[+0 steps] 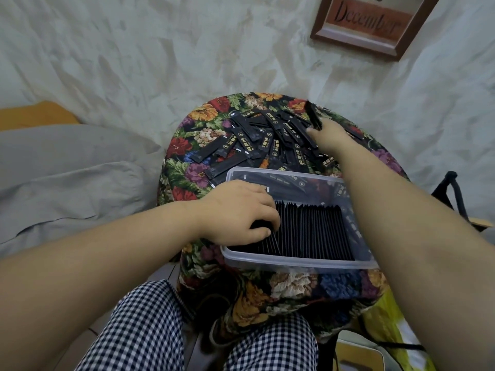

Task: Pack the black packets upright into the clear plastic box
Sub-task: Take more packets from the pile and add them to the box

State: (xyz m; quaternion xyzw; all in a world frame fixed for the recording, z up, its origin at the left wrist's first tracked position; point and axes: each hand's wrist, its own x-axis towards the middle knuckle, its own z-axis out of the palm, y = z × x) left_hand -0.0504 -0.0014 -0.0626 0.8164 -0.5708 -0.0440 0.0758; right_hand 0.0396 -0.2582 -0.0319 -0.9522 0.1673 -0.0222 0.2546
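Observation:
A clear plastic box [294,259] sits on a floral-covered stool, holding a row of black packets [316,231] standing upright. My left hand [238,210] reaches into the box's left end, its fingers curled round the leftmost upright packets. Beyond the box lies a loose pile of black packets [257,137] with gold print. My right hand [329,137] is over the pile's right side and pinches one black packet [313,116], lifted and tilted above the others. A few packets lie flat in the far part of the box.
The floral stool [192,170] stands by a white wall. A grey cushion [67,178] lies to the left. A framed "December" picture [372,22] hangs on the wall. A yellow bag [385,330] and a black strap [452,188] are at the right. My checked trousers are below.

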